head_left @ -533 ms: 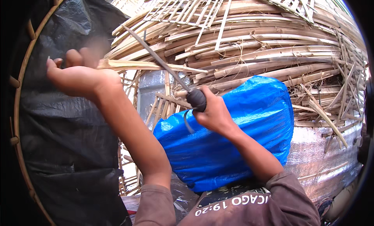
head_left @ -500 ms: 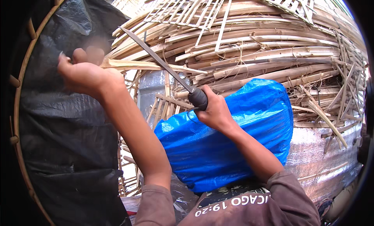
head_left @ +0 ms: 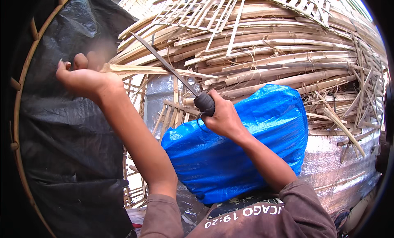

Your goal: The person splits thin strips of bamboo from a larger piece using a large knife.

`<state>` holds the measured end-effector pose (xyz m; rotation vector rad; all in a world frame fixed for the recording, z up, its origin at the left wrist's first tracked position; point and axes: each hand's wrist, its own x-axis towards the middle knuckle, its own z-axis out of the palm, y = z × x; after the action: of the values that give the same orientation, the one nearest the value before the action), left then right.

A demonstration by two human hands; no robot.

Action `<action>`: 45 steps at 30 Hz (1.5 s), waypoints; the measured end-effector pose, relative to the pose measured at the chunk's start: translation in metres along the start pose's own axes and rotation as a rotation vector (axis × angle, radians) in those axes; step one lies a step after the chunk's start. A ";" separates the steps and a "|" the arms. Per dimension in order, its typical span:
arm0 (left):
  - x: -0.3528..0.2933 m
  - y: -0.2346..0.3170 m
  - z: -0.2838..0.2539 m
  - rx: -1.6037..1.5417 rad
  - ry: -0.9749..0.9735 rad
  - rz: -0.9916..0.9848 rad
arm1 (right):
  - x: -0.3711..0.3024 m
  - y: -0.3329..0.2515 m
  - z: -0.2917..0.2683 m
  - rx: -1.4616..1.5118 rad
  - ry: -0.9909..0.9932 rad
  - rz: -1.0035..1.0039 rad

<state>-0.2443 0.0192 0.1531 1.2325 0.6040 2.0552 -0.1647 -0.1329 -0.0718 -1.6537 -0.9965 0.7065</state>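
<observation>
My left hand (head_left: 84, 81) is raised at the left, palm up with fingers curled, around one end of a pale split bamboo strip (head_left: 137, 69). Blur hides some of its fingertips. From there the strip reaches rightward toward the stacked bamboo. My right hand (head_left: 223, 120) is closed on the dark wrapped handle of a long knife (head_left: 156, 55). Its narrow blade slants up and left and crosses the strip near the middle; whether they touch I cannot tell. A blue plastic sheet (head_left: 242, 150) covers my lap under the right forearm.
Split bamboo lengths (head_left: 283, 53) are heaped ahead and to the right, with slatted bamboo panels (head_left: 193, 10) on top. Black plastic sheeting (head_left: 69, 139) hangs close at the left beside a thin pole (head_left: 19, 86). A silvery sheet (head_left: 340, 164) lies at the right.
My left hand has shifted slightly left with the strip's held end. The knife handle and right hand have moved a little left too, while the blade tip sits slightly lower and farther right.
</observation>
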 end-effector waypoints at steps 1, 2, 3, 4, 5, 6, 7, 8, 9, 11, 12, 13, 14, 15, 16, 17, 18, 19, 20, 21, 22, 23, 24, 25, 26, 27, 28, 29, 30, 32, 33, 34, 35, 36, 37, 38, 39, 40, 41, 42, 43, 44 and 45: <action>-0.001 -0.001 -0.001 0.013 0.014 0.010 | 0.000 -0.004 -0.001 -0.003 -0.021 0.011; -0.001 -0.001 0.000 0.026 0.027 0.020 | -0.002 0.001 0.004 0.115 -0.014 -0.022; -0.003 -0.001 0.002 0.008 0.040 -0.003 | -0.003 -0.002 0.003 0.272 -0.077 0.049; -0.009 -0.003 0.004 -0.010 0.051 -0.033 | -0.006 -0.008 -0.001 0.427 -0.136 0.128; -0.010 -0.001 0.005 -0.022 0.062 -0.053 | -0.009 -0.018 -0.004 0.589 -0.203 0.205; -0.010 0.003 0.004 0.018 0.048 -0.077 | -0.017 -0.031 -0.003 0.405 -0.107 0.150; -0.009 0.002 0.004 0.014 0.039 -0.076 | -0.021 -0.035 0.000 0.343 -0.051 0.034; -0.009 0.001 0.004 0.009 0.030 -0.077 | -0.025 -0.041 -0.001 0.332 -0.035 -0.059; -0.008 -0.001 0.005 0.003 0.019 -0.079 | -0.028 -0.051 -0.005 0.320 -0.018 -0.151; -0.002 -0.004 0.000 -0.028 -0.030 -0.093 | -0.031 -0.070 -0.012 0.323 -0.006 -0.304; 0.011 -0.009 -0.001 -0.021 0.051 -0.049 | -0.032 -0.074 -0.012 0.328 -0.001 -0.381; 0.008 -0.004 -0.003 -0.036 0.001 -0.086 | -0.029 -0.062 -0.007 0.232 0.005 -0.284; 0.002 0.004 -0.005 -0.055 -0.050 -0.125 | -0.025 -0.035 0.002 0.133 0.013 -0.188; -0.004 0.008 -0.002 -0.082 -0.102 -0.161 | -0.017 -0.009 0.008 0.032 0.028 -0.098; -0.009 0.003 0.007 -0.035 0.061 -0.102 | -0.008 0.017 0.009 -0.015 0.052 -0.043; -0.011 0.004 0.009 -0.068 0.055 -0.104 | 0.000 0.026 0.005 -0.054 0.078 0.008; -0.013 0.007 0.008 -0.101 0.048 -0.106 | -0.004 0.029 0.006 -0.081 0.070 0.017; -0.012 0.009 0.002 -0.114 0.047 -0.110 | -0.010 0.024 0.009 -0.024 0.067 0.019; -0.005 0.000 0.002 -0.028 -0.005 -0.045 | -0.008 0.019 0.007 -0.001 0.044 0.039; -0.003 -0.002 -0.001 0.009 0.009 -0.023 | -0.006 0.016 0.005 0.021 0.021 0.060; -0.007 -0.001 0.000 -0.001 0.012 -0.037 | -0.011 0.016 0.006 0.111 0.018 0.061; -0.011 0.000 0.001 -0.011 0.015 -0.053 | -0.010 0.015 0.003 0.180 -0.001 0.072; -0.014 0.000 0.005 -0.017 0.006 -0.059 | -0.009 0.011 -0.001 0.248 -0.020 0.083; -0.015 0.001 0.009 -0.016 -0.003 -0.065 | -0.010 0.004 -0.005 0.321 -0.044 0.097; -0.014 0.000 0.011 -0.012 -0.013 -0.067 | -0.016 -0.012 -0.005 0.295 -0.032 0.101; -0.012 -0.002 0.011 -0.032 -0.046 -0.057 | -0.019 -0.031 -0.014 0.283 -0.054 0.071; -0.009 -0.004 0.009 -0.046 -0.079 -0.047 | -0.023 -0.042 -0.017 0.284 -0.053 -0.032; -0.006 -0.005 0.006 -0.060 -0.113 -0.037 | -0.026 -0.047 -0.018 0.286 -0.050 -0.136; -0.001 -0.007 0.005 -0.059 -0.097 -0.027 | -0.027 -0.049 -0.018 0.295 -0.027 -0.205; 0.005 -0.007 0.007 -0.074 -0.065 -0.016 | -0.028 -0.051 -0.019 0.298 0.034 -0.341; 0.003 -0.007 0.006 -0.041 -0.087 -0.042 | -0.022 -0.029 -0.012 0.185 0.043 -0.199; -0.004 0.001 0.009 -0.017 -0.107 -0.066 | -0.009 0.010 -0.003 0.067 0.054 -0.062; -0.011 0.005 0.013 0.007 -0.128 -0.086 | -0.001 0.034 0.003 -0.049 0.066 0.071; -0.017 -0.008 0.016 0.075 -0.080 -0.044 | -0.002 0.039 0.003 -0.065 0.069 0.074; -0.014 -0.006 0.014 0.005 -0.080 -0.068 | -0.002 0.041 0.004 -0.072 0.070 0.072; -0.008 -0.003 0.010 -0.065 -0.081 -0.092 | -0.002 0.040 0.004 -0.080 0.071 0.069; -0.005 0.000 0.008 -0.134 -0.081 -0.116 | 0.000 0.039 0.002 -0.043 0.055 0.091; -0.016 0.002 0.019 0.026 -0.051 -0.010 | 0.002 0.034 -0.003 -0.014 0.036 0.115; -0.018 0.002 0.019 0.022 -0.050 0.013 | 0.004 0.031 -0.006 0.016 0.018 0.138; -0.019 0.001 0.019 0.018 -0.049 0.035 | 0.001 0.034 -0.005 0.147 0.028 0.101; -0.022 -0.001 0.020 0.012 -0.053 0.047 | -0.003 0.032 -0.007 0.175 0.031 0.112; -0.022 0.000 0.022 -0.015 -0.033 -0.003 | -0.004 0.023 -0.009 0.205 0.028 0.117; -0.021 0.000 0.024 -0.016 -0.022 -0.015 | -0.005 0.012 -0.013 0.235 0.025 0.122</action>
<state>-0.2158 0.0048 0.1515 1.2358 0.5834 2.0281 -0.1532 -0.1452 -0.0792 -1.5215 -0.7679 0.8487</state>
